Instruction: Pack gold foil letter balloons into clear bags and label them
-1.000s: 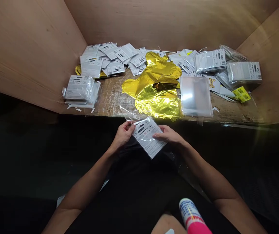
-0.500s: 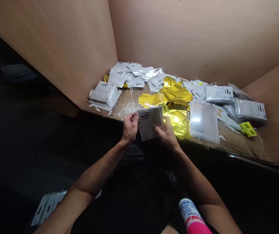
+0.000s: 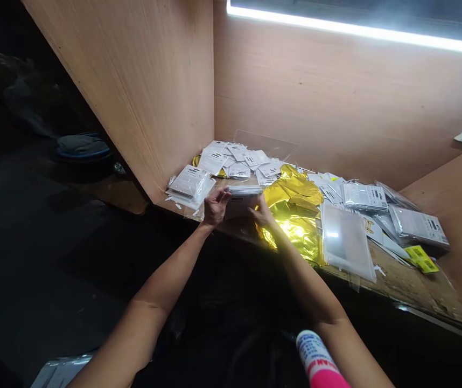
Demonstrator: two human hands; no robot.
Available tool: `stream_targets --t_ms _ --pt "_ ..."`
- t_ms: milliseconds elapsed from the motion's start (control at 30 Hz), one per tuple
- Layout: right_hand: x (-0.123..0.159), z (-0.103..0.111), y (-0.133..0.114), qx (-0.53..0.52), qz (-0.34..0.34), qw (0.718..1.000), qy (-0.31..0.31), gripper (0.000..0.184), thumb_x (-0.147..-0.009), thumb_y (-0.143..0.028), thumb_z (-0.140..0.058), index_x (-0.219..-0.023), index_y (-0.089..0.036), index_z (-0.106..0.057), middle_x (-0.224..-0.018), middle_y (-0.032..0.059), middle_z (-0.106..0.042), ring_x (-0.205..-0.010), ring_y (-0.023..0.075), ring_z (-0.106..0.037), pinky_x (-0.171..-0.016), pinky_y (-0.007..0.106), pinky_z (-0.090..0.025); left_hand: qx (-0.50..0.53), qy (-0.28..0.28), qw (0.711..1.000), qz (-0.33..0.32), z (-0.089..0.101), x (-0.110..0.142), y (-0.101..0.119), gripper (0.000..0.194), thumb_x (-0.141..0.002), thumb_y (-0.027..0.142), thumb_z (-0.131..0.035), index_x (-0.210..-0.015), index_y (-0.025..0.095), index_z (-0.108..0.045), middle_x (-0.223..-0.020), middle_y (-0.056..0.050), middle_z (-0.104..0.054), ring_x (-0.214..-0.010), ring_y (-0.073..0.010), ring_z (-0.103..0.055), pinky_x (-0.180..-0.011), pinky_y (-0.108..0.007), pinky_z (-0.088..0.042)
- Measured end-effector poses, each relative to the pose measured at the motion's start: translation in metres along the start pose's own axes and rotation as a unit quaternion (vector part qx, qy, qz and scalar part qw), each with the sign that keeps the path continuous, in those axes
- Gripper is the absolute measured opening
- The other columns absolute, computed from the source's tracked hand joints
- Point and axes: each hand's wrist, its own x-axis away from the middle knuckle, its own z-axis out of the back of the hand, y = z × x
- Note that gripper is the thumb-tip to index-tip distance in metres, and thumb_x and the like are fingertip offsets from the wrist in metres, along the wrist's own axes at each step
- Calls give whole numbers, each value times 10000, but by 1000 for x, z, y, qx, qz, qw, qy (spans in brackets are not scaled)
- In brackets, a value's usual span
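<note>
My left hand (image 3: 216, 207) and my right hand (image 3: 261, 214) both grip the edges of a white printed packet in transparent film (image 3: 241, 203), held tilted and nearly edge-on above the bench's front edge. Just beyond my right hand lies a crumpled gold foil balloon (image 3: 293, 218). Past my left hand, a stack of similar packets (image 3: 188, 184) sits on the bench. More packets (image 3: 231, 160) lie scattered along the back. Neither hand touches the foil or the stack.
Plywood walls (image 3: 134, 91) enclose the wooden bench (image 3: 412, 285). On it lie a pile of transparent bags (image 3: 346, 242), more packets (image 3: 419, 226) and yellow labels (image 3: 420, 258). A pink-and-white spray can (image 3: 315, 355) stands below my arms. Dark floor spreads left.
The view has swung left and upward, so the bench sits lower right. My hands have lifted the packet and tipped it from face-up to nearly edge-on.
</note>
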Motion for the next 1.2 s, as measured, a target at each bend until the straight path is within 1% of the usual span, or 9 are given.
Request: stream_targets --t_ms 100,200,367,567,667,833,1033,1133,1200 --pt "-1 16 -13 -39 11 999 32 938 -765 -619 -843 -1532 -290 -414 -1370 98 -646 -1325 270 -593 -1146 410 -506 -27 -13 1000 9 6 4 -6 414 -845 487 -892 -1157 223 -832 -1126 -99 -838 -1105 -301 -789 -1032 -393 -586" --pt "0 24 -25 -61 -4 998 5 840 -728 -606 -881 -1409 -306 -491 -1287 67 -681 -1259 243 -624 -1095 362 -522 -46 -14 999 17 12 5 -5 371 -810 386 -919 -1138 234 -838 -1149 -116 -840 -1149 -334 -787 -1055 -419 -584" --pt "0 26 -29 -58 -8 998 -7 671 -727 -499 -892 -1260 -282 -547 -1193 51 -701 -1141 234 -664 -1053 363 -545 -69 -85 994 7 17 -1 5 411 -771 336 -938 -1149 239 -809 -1129 -94 -838 -1082 -303 -800 -1045 -407 -593" --pt "2 22 -30 -36 -2 999 3 710 -746 -489 -865 -1365 -273 -591 -1185 55 -713 -1147 257 -670 -1068 404 -559 -126 -30 991 20 5 5 7 272 -776 377 -946 -897 235 -748 -893 -75 -791 -917 -274 -777 -907 -350 -574" --pt "6 24 -31 -46 5 999 3 789 -732 -523 -887 -1423 -283 -593 -1279 69 -712 -1229 263 -659 -1107 408 -547 -143 -70 987 6 8 13 5 285 -854 426 -888 -1046 239 -791 -1016 -97 -819 -1051 -299 -781 -1033 -389 -557" --pt "8 38 -28 -80 0 996 -35 809 -719 -548 -950 -1411 -279 -630 -1281 84 -745 -1267 288 -674 -1141 443 -542 -91 -107 989 -49 21 19 9 708 -823 451 -932 -1455 234 -698 -1430 -128 -745 -1335 -329 -709 -1161 -430 -547" --pt "0 49 -21 -61 17 997 -42 796 -741 -506 -954 -1421 -246 -632 -1263 88 -756 -1229 276 -696 -1139 430 -533 -72 -108 991 14 21 10 16 492 -853 528 -904 -1242 239 -818 -1229 -110 -829 -1171 -349 -797 -1104 -487 -613" --pt "0 49 -20 -47 30 997 -45 713 -779 -491 -925 -1381 -228 -648 -1246 88 -760 -1177 263 -711 -1082 404 -557 -67 -126 990 7 19 11 22 543 -855 490 -911 -1318 230 -794 -1278 -118 -817 -1158 -356 -803 -1058 -489 -644" --pt "0 45 -20 -43 37 998 -42 662 -805 -490 -902 -1359 -228 -651 -1246 93 -761 -1150 262 -718 -1042 400 -576 -87 -92 992 -7 14 13 24 523 -885 466 -888 -1337 222 -790 -1321 -128 -802 -1150 -354 -805 -1022 -477 -660"
